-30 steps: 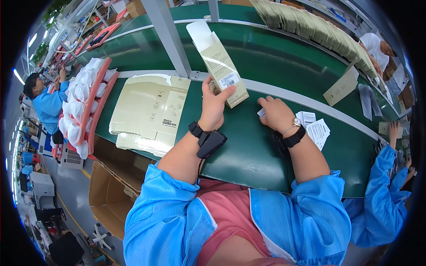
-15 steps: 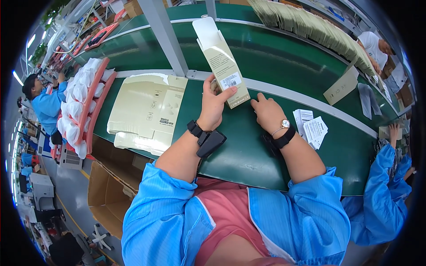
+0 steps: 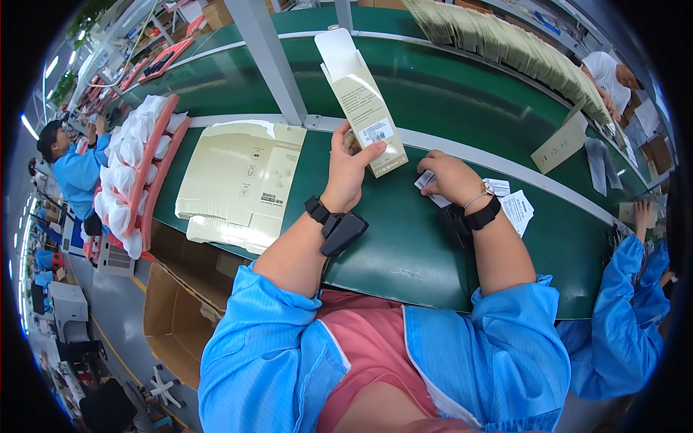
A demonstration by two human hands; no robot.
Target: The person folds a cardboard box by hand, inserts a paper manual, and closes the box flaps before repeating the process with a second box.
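Two hands, well apart. Left hand clamped on the lower end of the beige box, thumb across the front, fingers behind; box tilted, top leaning left, white flap open at the far end, white label facing the camera beside the thumb. Can't tell whether the box's bottom touches the counter. Right hand just right of the box, fingers curled, pinching a small printed slip. Black device strapped on left wrist; watch and black band on right. Printed papers lie on the green counter right of the right wrist, partly hidden by it. Flattened beige cartons stacked left of the left hand. Farther left, pink trays with white wrapped items; open cardboard box below the counter's left end. Beyond the counter, grey post, long row of beige cartons upper right. Co-workers in blue at left and right.
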